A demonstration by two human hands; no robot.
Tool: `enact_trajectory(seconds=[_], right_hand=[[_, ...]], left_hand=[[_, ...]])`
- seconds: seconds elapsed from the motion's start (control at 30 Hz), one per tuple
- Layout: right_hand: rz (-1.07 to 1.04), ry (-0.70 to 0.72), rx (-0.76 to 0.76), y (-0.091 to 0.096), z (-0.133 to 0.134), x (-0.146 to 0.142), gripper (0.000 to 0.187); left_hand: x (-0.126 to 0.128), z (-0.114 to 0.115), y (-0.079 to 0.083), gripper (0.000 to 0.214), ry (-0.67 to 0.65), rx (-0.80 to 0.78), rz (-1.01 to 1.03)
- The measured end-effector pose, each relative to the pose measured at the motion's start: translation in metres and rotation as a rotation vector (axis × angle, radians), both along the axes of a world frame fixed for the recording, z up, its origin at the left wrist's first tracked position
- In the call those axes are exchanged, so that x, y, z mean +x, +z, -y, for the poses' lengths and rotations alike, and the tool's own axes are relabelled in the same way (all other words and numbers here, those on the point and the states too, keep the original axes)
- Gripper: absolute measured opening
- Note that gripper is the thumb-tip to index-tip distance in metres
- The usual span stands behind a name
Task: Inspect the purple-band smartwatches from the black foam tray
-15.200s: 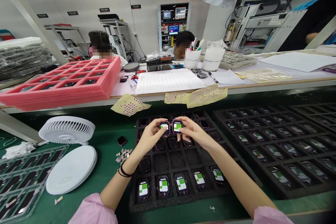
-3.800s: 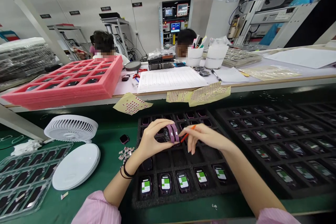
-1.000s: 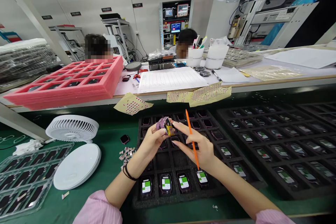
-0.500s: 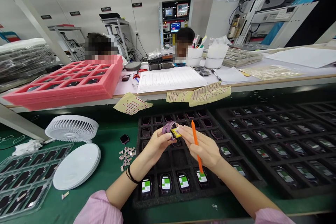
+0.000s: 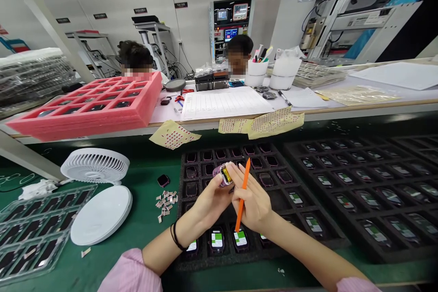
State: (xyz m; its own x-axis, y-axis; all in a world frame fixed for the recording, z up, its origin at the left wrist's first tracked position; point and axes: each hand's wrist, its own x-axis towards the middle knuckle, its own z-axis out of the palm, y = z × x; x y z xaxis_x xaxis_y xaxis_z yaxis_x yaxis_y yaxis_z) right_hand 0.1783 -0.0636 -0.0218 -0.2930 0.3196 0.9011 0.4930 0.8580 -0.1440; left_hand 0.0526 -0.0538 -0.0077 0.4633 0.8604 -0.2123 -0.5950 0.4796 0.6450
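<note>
My left hand point(image 5: 208, 203) is closed around a purple watch case point(image 5: 217, 171), tilted so that a yellow part point(image 5: 226, 174) shows inside it. Held in my right hand point(image 5: 255, 198) is an orange pointed stick point(image 5: 243, 194), slanting between the fingers. The right fingertips touch the edge of the watch case. Below both hands lies a black foam tray point(image 5: 201, 262) with watches in its pockets; the front row has lit green and white screens, such as this watch point(image 5: 240, 238).
More foam trays point(image 5: 337, 212) of watches lie to the right. On the left are a white fan point(image 5: 94, 166), a clear tray point(image 5: 34, 255), loose small strips point(image 5: 166, 204) and a single watch point(image 5: 163, 180). A shelf with pink foam point(image 5: 137, 118) spans behind; two people sit beyond it.
My right hand has moved left and slightly down, with the orange stick tilting the other way. The watch case has turned, showing more of its open inside.
</note>
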Motion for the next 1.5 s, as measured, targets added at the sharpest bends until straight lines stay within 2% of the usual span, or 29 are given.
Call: enact_trajectory(seconds=[0.13,0.2,0.27,0.43,0.57,0.7,0.83,1.0,1.13,1.27,1.37,1.43,1.5], right_hand=[[-0.025,0.003,0.016,0.000,-0.004,-0.001,0.025],[-0.046,0.039,-0.057,0.002,-0.008,0.001,0.025],[-0.091,0.096,-0.208,0.004,-0.011,0.003,0.021],[-0.318,0.205,-0.727,0.011,-0.012,0.005,0.008],[-0.589,0.406,-0.974,0.017,-0.014,0.005,0.024],[-0.788,0.488,-1.101,0.024,-0.017,0.007,0.042],[-0.818,0.499,-1.199,0.029,-0.017,0.010,0.047],[-0.876,0.518,-1.204,0.030,-0.015,0.012,0.048],[-0.887,0.524,-1.171,0.028,-0.015,0.013,0.043],[-0.894,0.450,-1.140,0.026,-0.014,0.014,0.044],[-0.880,0.383,-1.106,0.028,-0.010,0.014,0.047],[-0.863,0.339,-1.080,0.030,-0.007,0.016,0.046],[-0.845,0.300,-1.051,0.029,-0.004,0.018,0.046]], left_hand=[[-0.003,-0.003,0.002,0.047,0.059,0.076,-0.047],[-0.007,-0.011,0.004,0.043,0.086,0.152,-0.130],[-0.013,-0.022,0.007,0.039,0.137,0.275,-0.277],[-0.027,-0.036,0.016,0.045,0.253,0.683,-0.747],[-0.029,-0.030,0.016,0.038,0.343,0.970,-1.035],[-0.026,-0.020,0.014,0.047,0.359,1.068,-1.110],[-0.024,-0.014,0.014,0.056,0.371,1.078,-1.026],[-0.026,-0.009,0.016,0.063,0.371,1.088,-0.963],[-0.026,-0.007,0.019,0.058,0.373,1.118,-0.974],[-0.026,-0.005,0.024,0.048,0.397,1.121,-0.955],[-0.032,-0.004,0.027,0.044,0.478,1.134,-0.953],[-0.040,-0.003,0.025,0.045,0.536,1.134,-0.984],[-0.050,-0.003,0.020,0.046,0.529,1.138,-1.045]])
